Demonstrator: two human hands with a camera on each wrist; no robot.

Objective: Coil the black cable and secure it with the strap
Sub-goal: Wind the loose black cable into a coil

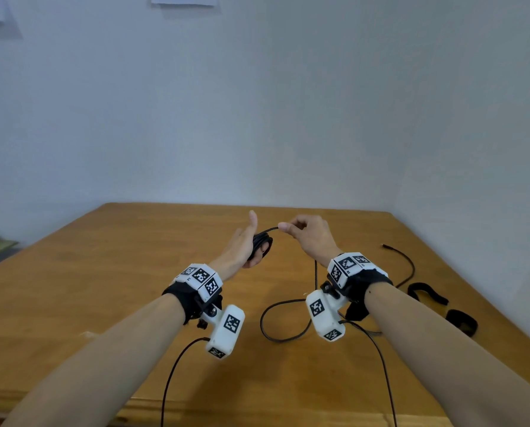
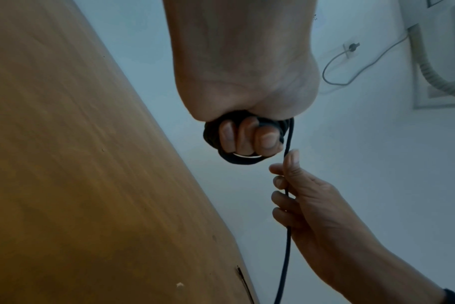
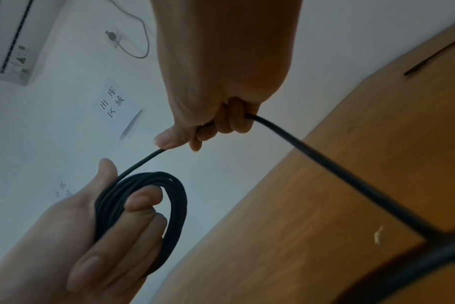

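Note:
My left hand (image 1: pixel 250 246) is raised over the wooden table (image 1: pixel 103 272). Its fingers (image 2: pixel 247 139) curl through a small coil of black cable (image 1: pixel 262 243), thumb pointing up. The coil (image 3: pixel 174 205) has several loops lying across the palm. Close to the right, my right hand (image 1: pixel 305 234) pinches the strand that leaves the coil, and the cable (image 3: pixel 325 160) runs through its curled fingers down to the table. The loose part (image 1: pixel 276 322) loops on the table, and its plug end (image 1: pixel 385 246) lies at the far right. A black strap (image 1: pixel 427 292) lies flat on the table to the right.
A second black strap (image 1: pixel 462 322) lies near the table's right edge. Thin wires (image 1: pixel 171 380) hang from both wrist cameras. The wall stands close behind the table. An air conditioner (image 3: pixel 11 41) and a paper sign (image 3: pixel 114 107) are on the wall.

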